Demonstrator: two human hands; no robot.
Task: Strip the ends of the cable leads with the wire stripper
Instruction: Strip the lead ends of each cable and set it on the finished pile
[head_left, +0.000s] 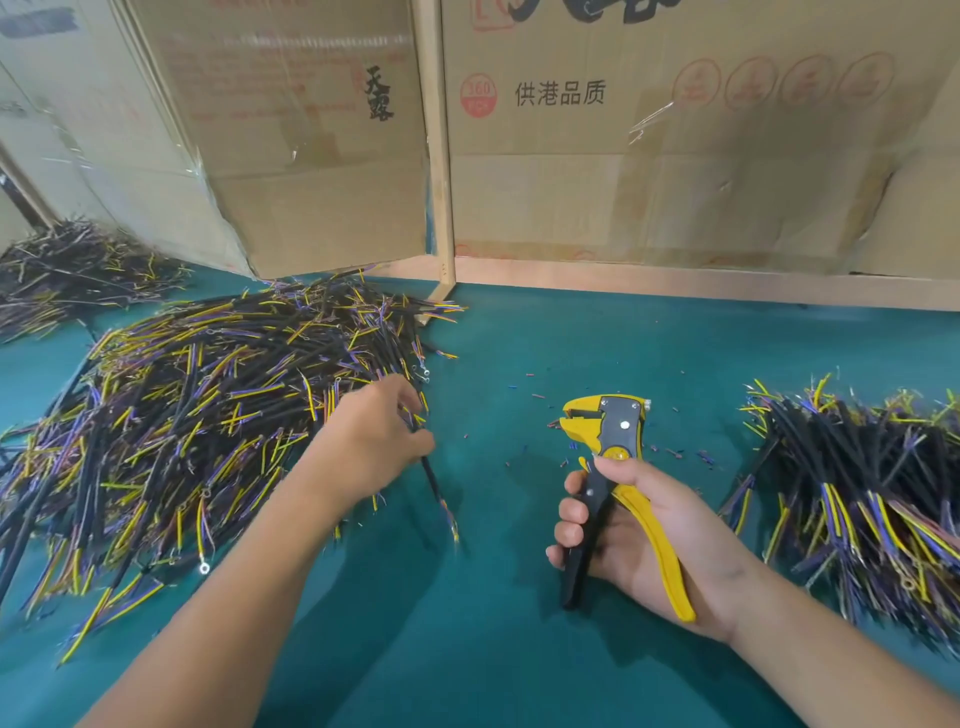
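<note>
Beside the left pile (182, 431) on the green surface (498, 364), the left hand (374, 441) pinches one cable (434, 483) while the right hand (639, 525) grips the stripper (608, 441) (handles spread), so I'd feed its splayed leads squarely into the tool's mouth before squeezing.

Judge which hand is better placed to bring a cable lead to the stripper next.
Left, probably. The left hand already pinches a black cable at the edge of the big pile, while the right hand is occupied gripping the wire stripper upright.
</note>
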